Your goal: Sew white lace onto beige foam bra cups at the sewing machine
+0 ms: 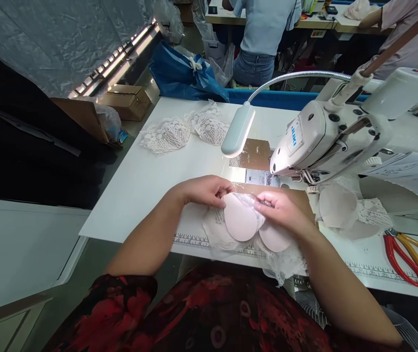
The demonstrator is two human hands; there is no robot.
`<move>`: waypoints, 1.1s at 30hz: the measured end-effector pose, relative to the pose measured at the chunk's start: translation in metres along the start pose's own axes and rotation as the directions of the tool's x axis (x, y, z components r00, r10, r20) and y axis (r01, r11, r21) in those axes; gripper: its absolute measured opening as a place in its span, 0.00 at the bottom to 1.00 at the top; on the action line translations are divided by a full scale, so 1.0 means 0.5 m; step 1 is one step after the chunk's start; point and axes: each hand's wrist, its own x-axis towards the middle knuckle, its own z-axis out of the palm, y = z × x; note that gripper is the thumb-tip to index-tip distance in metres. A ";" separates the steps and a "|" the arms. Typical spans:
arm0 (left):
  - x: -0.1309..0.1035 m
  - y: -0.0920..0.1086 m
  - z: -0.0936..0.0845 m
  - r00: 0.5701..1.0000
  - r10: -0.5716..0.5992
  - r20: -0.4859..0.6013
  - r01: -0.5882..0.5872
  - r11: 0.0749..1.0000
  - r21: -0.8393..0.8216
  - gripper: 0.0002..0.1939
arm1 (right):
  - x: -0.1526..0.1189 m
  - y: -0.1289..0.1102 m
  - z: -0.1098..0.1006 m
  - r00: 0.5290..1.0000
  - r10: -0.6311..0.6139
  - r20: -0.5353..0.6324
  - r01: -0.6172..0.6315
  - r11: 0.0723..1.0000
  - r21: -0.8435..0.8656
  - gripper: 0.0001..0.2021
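A white lace bra piece with two smooth round cups (pixel 241 218) lies at the table's front edge, its lace (pixel 293 264) hanging over the edge on the right. My left hand (pixel 211 191) pinches the upper left rim of the nearer-left cup. On the other side, my right hand (pixel 277 209) grips the fabric between the two cups with thumb and fingers. Just beyond both hands are the needle area and metal plate (pixel 256 177) of a white sewing machine (pixel 315 132). The fingertips of my left hand are partly hidden by the fabric.
Finished-looking lace cups (pixel 167 135) lie at the table's back left. More cups and lace (pixel 338 205) sit right of the machine, beside red and yellow-handled scissors (pixel 409 259). A lamp (pixel 239 129) hangs over the table (pixel 128 195). A person (pixel 262 29) sits beyond.
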 end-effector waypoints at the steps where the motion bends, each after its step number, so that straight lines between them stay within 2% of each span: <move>1: -0.005 -0.001 -0.005 0.999 -0.002 -0.043 0.002 1.000 -0.001 0.18 | 0.000 0.001 -0.001 0.996 0.001 0.087 -0.002 1.000 0.012 0.15; 2: -0.008 -0.002 -0.008 0.996 0.010 -0.087 -0.011 1.000 -0.009 0.18 | 0.000 0.004 -0.001 0.990 0.000 0.144 -0.005 1.000 0.031 0.15; 3: -0.009 -0.002 -0.008 0.991 0.033 -0.126 -0.036 0.999 -0.023 0.19 | 0.002 0.006 0.000 0.989 -0.003 0.149 -0.005 0.999 0.052 0.16; 7: -0.002 0.002 0.004 0.975 0.139 -0.173 -0.152 0.986 -0.066 0.18 | 0.012 0.011 0.014 0.994 0.003 -0.105 0.010 0.993 0.121 0.16; 12: 0.008 0.009 0.024 0.952 0.219 -0.213 -0.245 0.964 -0.101 0.17 | 0.017 0.016 0.028 0.991 -0.061 -0.116 0.067 0.997 0.046 0.13; 16: 0.015 0.012 0.033 0.953 0.198 -0.229 -0.220 0.973 -0.075 0.17 | 0.012 0.018 0.028 0.978 -0.134 -0.161 0.135 0.991 -0.006 0.12; 23: 0.033 0.019 0.051 0.978 0.155 -0.137 -0.171 0.978 -0.115 0.15 | 0.006 0.006 0.022 0.957 -0.202 -0.209 0.191 0.979 -0.069 0.10; 26: 0.037 0.022 0.055 0.980 0.143 -0.138 -0.163 0.975 -0.148 0.14 | 0.007 0.007 0.021 0.946 -0.224 -0.234 0.199 0.972 -0.128 0.11; 28: 0.038 0.023 0.057 0.979 0.139 -0.150 -0.165 0.970 -0.177 0.13 | 0.008 0.013 0.020 0.940 -0.225 -0.255 0.207 0.974 -0.095 0.11; 30: 0.039 0.023 0.058 0.977 0.130 -0.171 -0.166 0.962 -0.216 0.12 | 0.007 0.023 0.018 0.943 -0.201 -0.265 0.212 0.977 0.012 0.15; 33: 0.040 0.020 0.059 0.967 0.069 -0.244 -0.144 0.941 -0.305 0.11 | 0.004 0.035 0.012 0.954 -0.152 -0.258 0.189 0.974 0.124 0.18</move>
